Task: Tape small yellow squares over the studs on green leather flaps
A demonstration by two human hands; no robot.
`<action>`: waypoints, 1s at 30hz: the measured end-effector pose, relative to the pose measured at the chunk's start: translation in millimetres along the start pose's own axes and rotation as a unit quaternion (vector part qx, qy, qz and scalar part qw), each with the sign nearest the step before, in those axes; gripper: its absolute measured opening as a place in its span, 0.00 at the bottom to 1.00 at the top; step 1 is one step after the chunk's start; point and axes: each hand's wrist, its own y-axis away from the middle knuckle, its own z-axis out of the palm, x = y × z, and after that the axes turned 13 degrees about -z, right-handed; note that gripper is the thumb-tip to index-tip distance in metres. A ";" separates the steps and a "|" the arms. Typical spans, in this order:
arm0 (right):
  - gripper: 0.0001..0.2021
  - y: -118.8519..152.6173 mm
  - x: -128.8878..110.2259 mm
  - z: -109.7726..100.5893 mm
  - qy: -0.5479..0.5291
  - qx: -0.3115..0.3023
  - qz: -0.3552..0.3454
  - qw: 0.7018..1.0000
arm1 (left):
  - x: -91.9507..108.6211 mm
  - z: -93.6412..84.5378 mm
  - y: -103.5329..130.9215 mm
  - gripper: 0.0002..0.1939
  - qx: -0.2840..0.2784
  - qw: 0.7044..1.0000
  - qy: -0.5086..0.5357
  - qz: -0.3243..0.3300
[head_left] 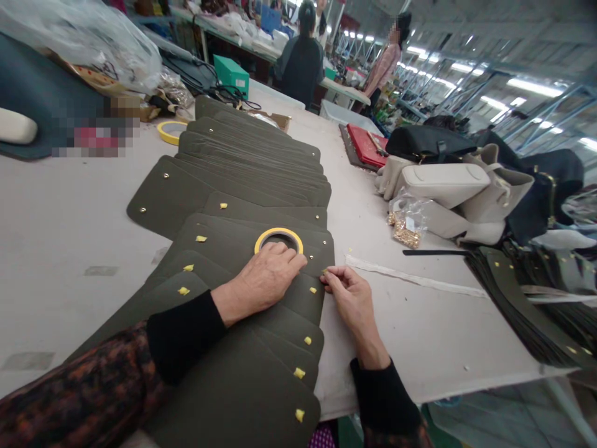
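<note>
A long overlapping row of dark olive leather panels (242,186) runs down the table toward me. The near ones carry small yellow tape squares (183,290) over their studs; the far ones show bare metal studs. My left hand (261,277) lies flat on a panel, fingers touching a roll of yellow tape (278,239) that rests on the row. My right hand (347,295) pinches a small yellow tape piece at the right edge of a panel, fingertips together.
A second yellow tape roll (171,132) lies at the back left. A bag of brass studs (407,225), beige and black handbags (448,186), and a stack of dark panels (527,305) are on the right. Two people stand at a far table.
</note>
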 end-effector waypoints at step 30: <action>0.07 10.4 -34.6 12.8 0.291 -0.225 -0.030 0.929 | -10.2 -6.3 29.4 0.06 -0.032 0.998 0.049 -0.019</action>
